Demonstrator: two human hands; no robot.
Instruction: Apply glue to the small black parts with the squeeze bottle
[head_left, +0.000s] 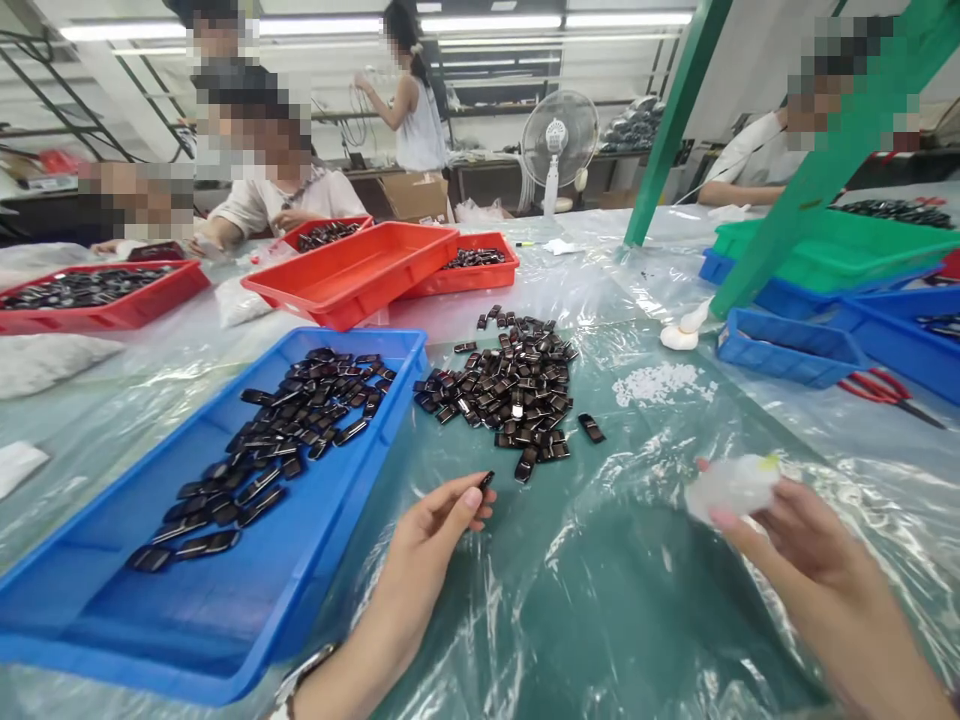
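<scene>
Left hand (441,516) pinches a part (487,481); right hand (808,545), a wad (731,488). Slackening could drop the part by the one-o'clock pile (521,390).

no readable text, no legible labels, brands, numbers or signs

A lane of film-covered table (600,590) lies open between the left hand (442,525) and right hand (795,540), hemmed by a blue tray (247,590) at left, a heap of dark pieces (517,390) ahead and a slanting green post (780,240) farther off at right.
</scene>
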